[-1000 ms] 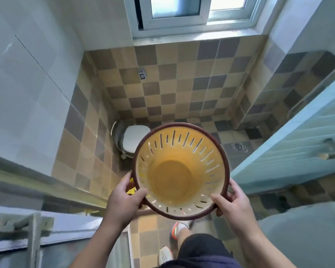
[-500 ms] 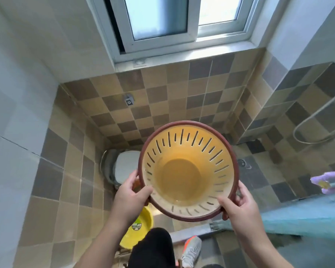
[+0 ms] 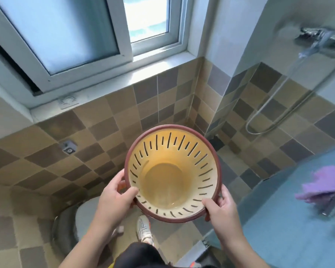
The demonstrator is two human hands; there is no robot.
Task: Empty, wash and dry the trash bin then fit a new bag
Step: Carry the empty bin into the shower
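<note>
The trash bin (image 3: 172, 171) is a round yellow plastic basket with a dark red rim and slits in its wall. I look straight down into it; it holds no bag and no rubbish, and its bottom looks wet. My left hand (image 3: 115, 196) grips the rim on the left, thumb inside. On the right side my right hand (image 3: 219, 206) clasps the rim the same way. The bin is held at waist height over a tiled bathroom floor.
A squat toilet (image 3: 70, 223) lies low on the left. A shower valve (image 3: 317, 38) with its hose (image 3: 275, 111) hangs on the right wall. A blue door (image 3: 290, 219) stands at the right with a purple cloth (image 3: 323, 182) on its handle. A window (image 3: 66, 35) is ahead.
I have stepped further into the bathroom and the view has swung right: the window and shower valve came into view. The bin stays held in both hands.
</note>
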